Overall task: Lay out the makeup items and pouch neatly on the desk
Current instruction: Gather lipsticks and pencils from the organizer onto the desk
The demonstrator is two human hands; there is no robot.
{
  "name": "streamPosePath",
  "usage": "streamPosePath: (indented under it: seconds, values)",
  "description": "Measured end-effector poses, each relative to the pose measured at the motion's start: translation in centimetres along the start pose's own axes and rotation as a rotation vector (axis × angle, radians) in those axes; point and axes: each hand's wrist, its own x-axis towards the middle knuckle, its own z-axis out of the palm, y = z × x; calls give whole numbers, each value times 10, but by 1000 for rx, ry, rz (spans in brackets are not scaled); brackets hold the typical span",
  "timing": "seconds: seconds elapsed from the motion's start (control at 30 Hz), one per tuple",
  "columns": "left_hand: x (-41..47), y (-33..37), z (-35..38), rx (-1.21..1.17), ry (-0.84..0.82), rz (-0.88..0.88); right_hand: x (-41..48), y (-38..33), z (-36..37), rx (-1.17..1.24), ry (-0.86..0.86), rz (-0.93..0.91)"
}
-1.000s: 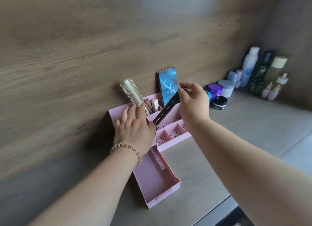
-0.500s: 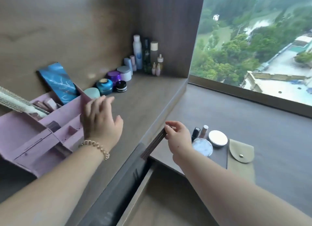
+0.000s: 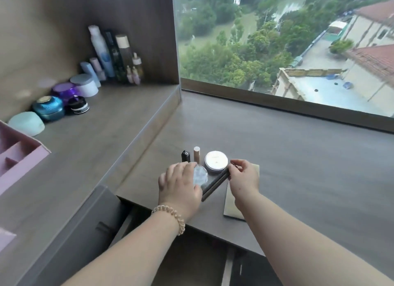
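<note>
Looks like the step here is setting the dark slim tube (image 3: 215,184) down in the row near the white round compact (image 3: 216,163) on the desk (image 3: 298,157). Right hand (image 3: 243,178) pinches its far end; left hand (image 3: 180,184) rests palm-down, fingers loosely curled over the clear compact (image 3: 200,176), gripping nothing I can make out. The pouch (image 3: 231,202) sits under the right wrist. Next it probably wants straightening to match the row.

Both hands moved from the pink organizer (image 3: 21,157) to the desk (image 3: 277,157), right hand (image 3: 243,177) setting down the dark stick (image 3: 215,184).

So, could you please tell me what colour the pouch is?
Olive-beige; the pouch shows best in the head view.
</note>
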Motion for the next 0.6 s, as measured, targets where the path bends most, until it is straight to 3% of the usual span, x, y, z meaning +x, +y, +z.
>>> streamPosePath:
  seconds: [0.1, 0.23, 0.4, 0.6]
  values:
    - [3, 17, 23, -8, -42, -46, 23, 19, -10, -40, -22, 41]
    - [5, 36, 50, 29, -91, -140, 45, 26, -16, -193, -176, 17]
    - [5, 44, 67, 49, -74, -236, 53, 14, -24, -667, -251, -329]
    - [5, 39, 69, 52, -20, -325, 58, 9, -7, -696, -281, -508]
